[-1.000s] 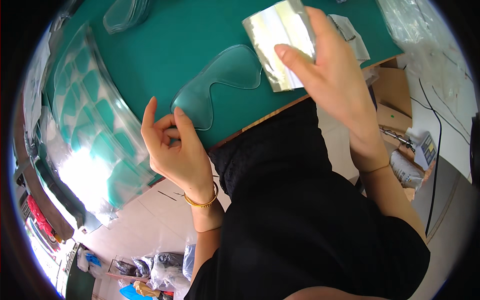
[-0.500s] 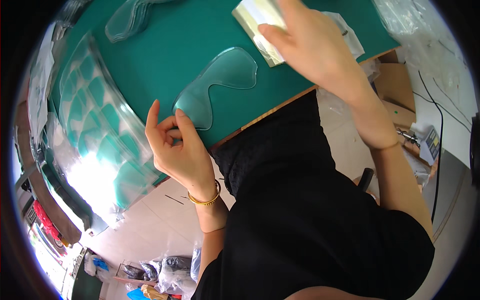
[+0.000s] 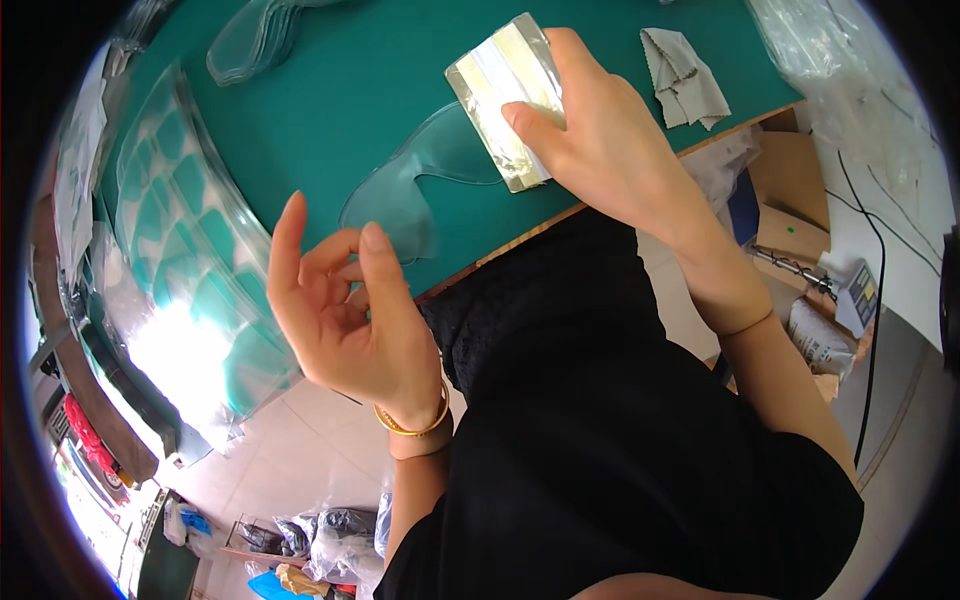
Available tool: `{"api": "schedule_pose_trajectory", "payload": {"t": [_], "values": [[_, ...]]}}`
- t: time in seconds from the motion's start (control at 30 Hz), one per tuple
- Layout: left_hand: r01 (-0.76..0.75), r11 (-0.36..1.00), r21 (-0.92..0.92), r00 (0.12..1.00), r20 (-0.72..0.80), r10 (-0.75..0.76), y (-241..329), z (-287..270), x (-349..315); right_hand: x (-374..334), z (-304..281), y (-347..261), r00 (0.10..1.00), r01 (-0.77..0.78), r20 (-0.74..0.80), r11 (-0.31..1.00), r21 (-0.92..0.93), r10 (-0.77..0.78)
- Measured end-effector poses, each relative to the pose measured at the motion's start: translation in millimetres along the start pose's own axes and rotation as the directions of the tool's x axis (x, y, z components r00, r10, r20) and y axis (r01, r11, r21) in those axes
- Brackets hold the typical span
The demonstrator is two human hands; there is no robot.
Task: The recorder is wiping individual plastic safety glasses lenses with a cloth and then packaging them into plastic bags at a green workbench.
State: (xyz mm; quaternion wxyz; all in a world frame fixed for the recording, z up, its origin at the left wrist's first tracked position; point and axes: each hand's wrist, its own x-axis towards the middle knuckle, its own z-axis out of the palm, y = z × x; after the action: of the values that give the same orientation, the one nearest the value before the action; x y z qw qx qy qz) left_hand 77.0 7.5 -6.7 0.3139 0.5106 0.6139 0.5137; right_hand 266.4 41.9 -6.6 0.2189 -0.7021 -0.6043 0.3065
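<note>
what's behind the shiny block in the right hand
The green table and a clear lens; the lens's right end is covered by the block, so it cannot be seen.

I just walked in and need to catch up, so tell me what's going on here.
A person's right hand holds a shiny, pale-yellow and silver block over the right end of a clear goggle-shaped lens on a green tabletop. The left hand, fingers loosely curled, is at the lens's other end; whether it touches is unclear. A crumpled grey cloth lies to the right, and stacked clear lenses sit at the upper left.
</note>
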Motion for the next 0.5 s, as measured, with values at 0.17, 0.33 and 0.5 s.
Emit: {"api": "schedule_pose_trajectory", "payload": {"t": [0.17, 0.33, 0.5], "values": [[0.06, 0.992, -0.113, 0.998, 0.018, -0.058, -4, -12, -2, 0, 5, 2, 0.999, 0.041, -0.012, 0.999, 0.009, -0.041], [0.161, 0.976, -0.146, 0.987, 0.007, -0.162, -12, -15, -2, 8, 9, -17, 0.997, 0.068, 0.044, 0.998, 0.005, -0.069], [0.192, 0.975, -0.114, 0.981, 0.044, -0.188, -22, -17, 1, 23, 20, -5, 0.976, 0.2, 0.071, 0.977, 0.069, -0.205]]}}
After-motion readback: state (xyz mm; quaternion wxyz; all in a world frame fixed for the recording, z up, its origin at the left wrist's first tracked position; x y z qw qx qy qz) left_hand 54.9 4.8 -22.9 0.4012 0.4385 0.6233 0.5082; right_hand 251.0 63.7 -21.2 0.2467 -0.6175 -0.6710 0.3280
